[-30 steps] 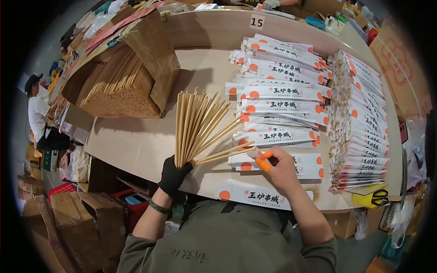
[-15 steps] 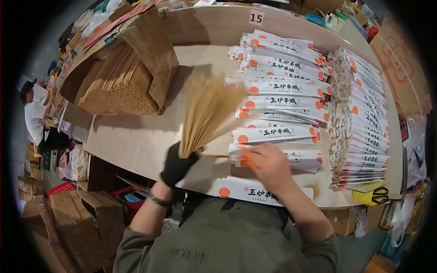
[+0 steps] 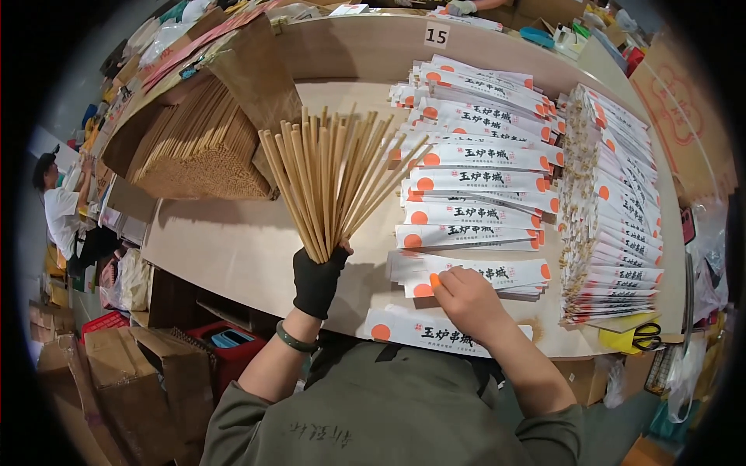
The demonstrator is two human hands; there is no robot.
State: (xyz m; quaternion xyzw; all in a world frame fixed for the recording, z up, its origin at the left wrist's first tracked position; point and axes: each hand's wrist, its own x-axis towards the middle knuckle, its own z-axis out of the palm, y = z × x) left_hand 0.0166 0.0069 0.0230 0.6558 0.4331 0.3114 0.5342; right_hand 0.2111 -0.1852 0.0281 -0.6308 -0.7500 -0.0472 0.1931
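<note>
The left hand (image 3: 318, 283), in a black fabric glove, is closed around the lower ends of a bundle of pale wooden chopsticks (image 3: 330, 175), which fans out above the beige table (image 3: 233, 245). The right hand (image 3: 472, 304), an orange cover (image 3: 435, 280) on 1 finger, curls over a stack of white paper sleeves with orange dots (image 3: 505, 271); whether it pinches 1, I cannot tell. Left of the bundle, a brown cardboard box (image 3: 252, 81) holds more chopsticks.
</note>
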